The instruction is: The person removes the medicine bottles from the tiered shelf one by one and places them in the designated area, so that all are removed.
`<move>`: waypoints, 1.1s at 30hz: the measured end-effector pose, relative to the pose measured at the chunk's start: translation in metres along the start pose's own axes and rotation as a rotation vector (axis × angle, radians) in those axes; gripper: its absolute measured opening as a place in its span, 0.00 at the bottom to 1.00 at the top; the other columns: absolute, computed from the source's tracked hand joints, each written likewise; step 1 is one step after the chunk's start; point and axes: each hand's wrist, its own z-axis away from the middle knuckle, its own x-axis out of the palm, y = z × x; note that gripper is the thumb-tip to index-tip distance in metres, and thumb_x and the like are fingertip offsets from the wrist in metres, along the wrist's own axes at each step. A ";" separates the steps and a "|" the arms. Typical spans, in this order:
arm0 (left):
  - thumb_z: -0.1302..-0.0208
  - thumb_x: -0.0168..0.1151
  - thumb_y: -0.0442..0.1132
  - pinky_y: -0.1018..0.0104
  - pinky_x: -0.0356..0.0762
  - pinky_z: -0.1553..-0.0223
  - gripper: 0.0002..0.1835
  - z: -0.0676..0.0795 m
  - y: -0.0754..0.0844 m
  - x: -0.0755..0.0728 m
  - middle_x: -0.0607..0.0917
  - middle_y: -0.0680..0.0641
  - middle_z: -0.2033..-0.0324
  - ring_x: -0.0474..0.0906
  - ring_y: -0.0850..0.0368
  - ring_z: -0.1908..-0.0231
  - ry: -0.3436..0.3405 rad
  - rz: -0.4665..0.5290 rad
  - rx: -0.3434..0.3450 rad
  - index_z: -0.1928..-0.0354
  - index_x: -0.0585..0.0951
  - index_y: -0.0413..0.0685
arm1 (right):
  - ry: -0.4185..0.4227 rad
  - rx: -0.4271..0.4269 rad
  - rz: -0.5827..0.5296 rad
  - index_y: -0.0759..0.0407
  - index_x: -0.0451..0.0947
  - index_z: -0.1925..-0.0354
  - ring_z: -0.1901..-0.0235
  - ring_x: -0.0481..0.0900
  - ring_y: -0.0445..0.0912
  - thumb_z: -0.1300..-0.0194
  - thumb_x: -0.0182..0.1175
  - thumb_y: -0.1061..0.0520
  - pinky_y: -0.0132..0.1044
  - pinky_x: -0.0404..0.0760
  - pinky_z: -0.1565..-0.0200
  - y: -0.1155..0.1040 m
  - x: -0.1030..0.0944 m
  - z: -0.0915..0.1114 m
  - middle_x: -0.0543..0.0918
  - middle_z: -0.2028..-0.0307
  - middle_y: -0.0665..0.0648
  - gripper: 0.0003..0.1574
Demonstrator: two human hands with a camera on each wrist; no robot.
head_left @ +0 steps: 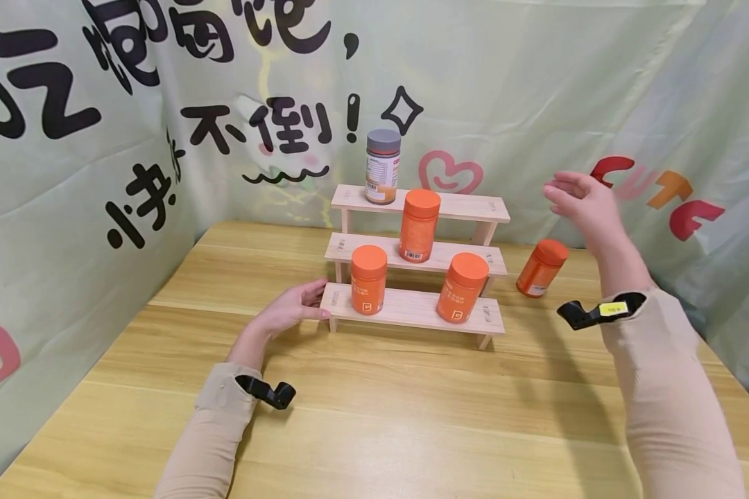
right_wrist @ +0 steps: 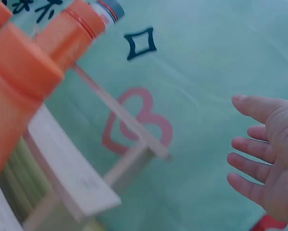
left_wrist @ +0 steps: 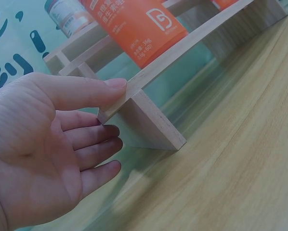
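A three-tier wooden rack (head_left: 408, 305) stands on the table. At its lower left end, my left hand (head_left: 292, 307) holds the corner of the bottom tier, thumb (left_wrist: 93, 90) on top and the other fingers around its end. Two orange jars, a left one (head_left: 368, 281) and a right one (head_left: 460, 291), stand on the bottom tier. Another orange jar (head_left: 419, 225) is on the middle tier; a grey-lidded bottle (head_left: 383, 170) stands on top. My right hand (head_left: 583, 201) is raised in the air right of the rack, fingers apart, holding nothing in the right wrist view.
One more orange jar (head_left: 541, 269) stands on the table right of the rack, below my right hand. A printed cloth (head_left: 524, 83) hangs behind and beside the wooden table (head_left: 374, 416). Each sleeve carries a black wrist camera.
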 end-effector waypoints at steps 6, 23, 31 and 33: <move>0.44 0.62 0.30 0.50 0.49 0.34 0.44 0.001 0.000 0.001 0.54 0.32 0.33 0.51 0.39 0.33 -0.005 0.006 -0.002 0.31 0.48 0.29 | -0.059 -0.035 0.009 0.57 0.57 0.32 0.48 0.71 0.41 0.38 0.57 0.44 0.26 0.73 0.49 -0.026 0.019 -0.009 0.69 0.40 0.57 0.42; 0.44 0.62 0.31 0.50 0.49 0.34 0.44 0.000 0.001 0.000 0.55 0.32 0.33 0.51 0.40 0.33 0.000 -0.009 -0.003 0.31 0.48 0.30 | -0.169 -0.106 -0.109 0.63 0.57 0.32 0.44 0.70 0.47 0.37 0.59 0.51 0.41 0.66 0.39 -0.093 0.084 -0.034 0.69 0.39 0.62 0.40; 0.43 0.62 0.30 0.50 0.50 0.34 0.43 -0.001 0.001 0.000 0.55 0.31 0.33 0.51 0.39 0.34 -0.005 -0.005 0.000 0.31 0.48 0.29 | -0.185 -0.089 -0.100 0.62 0.58 0.33 0.55 0.74 0.45 0.39 0.61 0.50 0.35 0.73 0.51 -0.108 0.112 -0.042 0.71 0.41 0.61 0.42; 0.43 0.62 0.30 0.49 0.50 0.34 0.43 0.000 0.001 0.000 0.55 0.31 0.33 0.52 0.39 0.34 -0.002 -0.008 -0.002 0.31 0.48 0.29 | -0.190 -0.075 -0.075 0.61 0.57 0.32 0.55 0.73 0.46 0.39 0.61 0.49 0.35 0.73 0.54 -0.110 0.118 -0.043 0.70 0.40 0.60 0.43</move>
